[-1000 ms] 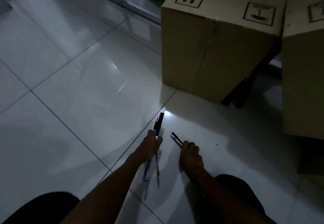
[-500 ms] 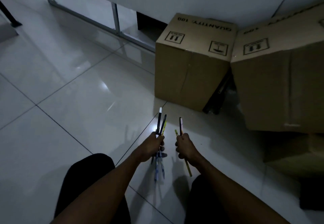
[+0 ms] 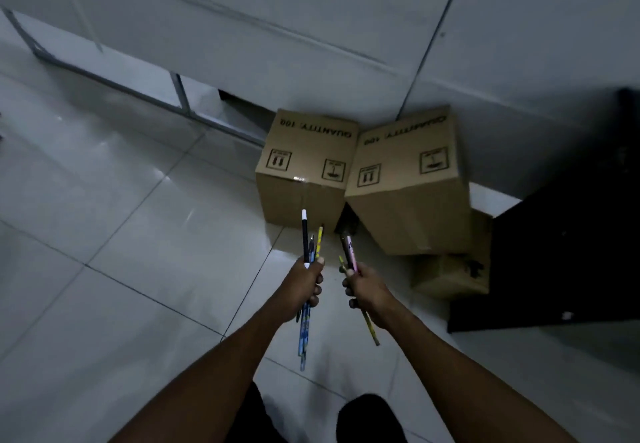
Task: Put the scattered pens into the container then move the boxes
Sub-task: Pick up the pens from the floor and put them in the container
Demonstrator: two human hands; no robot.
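- Two fists carry the pens. The left hand (image 3: pixel 304 286) is clamped round the left bundle (image 3: pixel 305 234), several pens whose tips stand above the fist and whose barrels hang below it.
- The right hand (image 3: pixel 367 286) is closed round the right bundle (image 3: pixel 351 252), which has fewer pens. A pink one points up and a yellow one slants down past the wrist.
- Both bundles are held off the floor (image 3: pixel 138 234), near the boxes and apart from them.
- Step in hand, as judged: carry the pens to the container. It is not in view, so locate it first.
- Keep both fists tight during the carry. The left bundle is splayed, and a loose barrel could slide out.
- At the container, empty one hand at a time, tips down, and release only once the ends are inside.
- The left box (image 3: pixel 304 165) and right box (image 3: pixel 408 193) stand on the floor against the wall (image 3: pixel 311 26). Their upper edges appear to meet, with a dark gap lower down.
- A small box (image 3: pixel 446 276) sits just beside the right box, next to a dark cabinet (image 3: pixel 571 217).
- Moving the boxes needs both hands free, so finish the pens first.
- The floor is glossy pale tile with dark joints, so a dropped pen would probably skid or roll.
- Lighting is dim. A metal frame (image 3: pixel 180 96) runs along the wall base at left.
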